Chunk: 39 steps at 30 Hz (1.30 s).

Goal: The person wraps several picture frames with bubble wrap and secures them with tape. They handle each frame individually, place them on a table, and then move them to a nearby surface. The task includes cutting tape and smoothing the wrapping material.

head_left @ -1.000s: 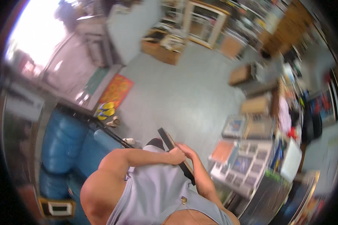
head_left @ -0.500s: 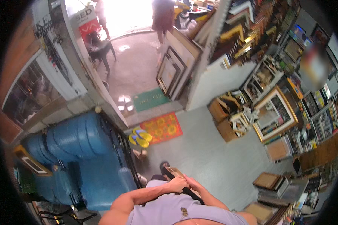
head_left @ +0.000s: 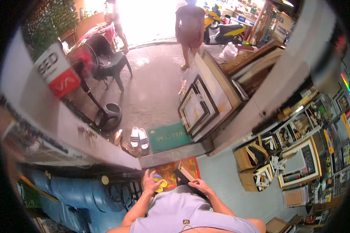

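Observation:
My right hand (head_left: 200, 186) grips a rectangular brown piece with a dark edge (head_left: 187, 173), held tilted in front of my lap. Whether it is a frame or a box I cannot make out. To its left, my left hand (head_left: 149, 182) is raised with its fingers spread and nothing in them. Behind that hand, partly hidden by it, are yellow and blue flip-flops (head_left: 162, 182). They lie on a red and orange patterned mat (head_left: 192, 165) just inside the doorway.
A raised door sill (head_left: 163, 158) lies ahead, with a green mat (head_left: 167, 138) and striped slides (head_left: 139, 138) beyond. Picture frames (head_left: 194, 112) lean at the right of the doorway. A blue sofa (head_left: 74, 190) is at left, boxes of frame pieces (head_left: 247, 180) at right. A person (head_left: 189, 29) stands outside.
I have moved nearer the doorway. My left hand has come away from the brown piece and opened to the left; the right hand keeps its grip.

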{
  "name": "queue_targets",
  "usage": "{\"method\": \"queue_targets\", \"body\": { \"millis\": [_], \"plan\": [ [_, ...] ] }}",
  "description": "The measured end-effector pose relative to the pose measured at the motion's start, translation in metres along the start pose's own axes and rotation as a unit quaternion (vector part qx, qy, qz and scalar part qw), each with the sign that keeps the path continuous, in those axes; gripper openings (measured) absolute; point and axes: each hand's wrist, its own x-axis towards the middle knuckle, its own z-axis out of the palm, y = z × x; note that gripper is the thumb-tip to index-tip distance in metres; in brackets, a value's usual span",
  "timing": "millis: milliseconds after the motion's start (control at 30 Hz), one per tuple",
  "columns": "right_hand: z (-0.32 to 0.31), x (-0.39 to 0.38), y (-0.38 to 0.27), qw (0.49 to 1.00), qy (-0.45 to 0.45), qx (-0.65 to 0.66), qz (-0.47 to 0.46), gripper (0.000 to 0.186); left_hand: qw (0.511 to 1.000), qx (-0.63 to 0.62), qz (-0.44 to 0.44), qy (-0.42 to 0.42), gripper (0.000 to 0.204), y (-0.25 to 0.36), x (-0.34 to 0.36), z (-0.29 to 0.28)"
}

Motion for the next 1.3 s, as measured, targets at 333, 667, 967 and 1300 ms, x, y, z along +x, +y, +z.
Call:
{"method": "queue_targets", "body": {
  "millis": [333, 667, 967, 1300],
  "plan": [
    [-0.046, 0.214, -0.189, 0.994, -0.02, -0.109, 0.021, 0.086, 0.856, -0.141, -0.481, -0.128, 0.036, -0.185, 0.201, 0.027],
    [-0.078, 0.464, -0.341, 0.99, 0.075, -0.061, 0.104, 0.072, 0.911, -0.061, -0.239, -0.33, 0.032, -0.242, 0.594, -0.025],
    [-0.083, 0.671, -0.539, 0.974, 0.095, 0.037, 0.204, 0.084, 0.896, -0.313, -0.315, -0.013, 0.021, -0.156, 1.0, -0.2],
    [-0.092, 0.95, -0.711, 0.966, 0.075, 0.067, 0.237, 0.081, 0.854, -0.234, -0.407, -0.226, 0.017, -0.171, 1.209, -0.189]
  ]
}}
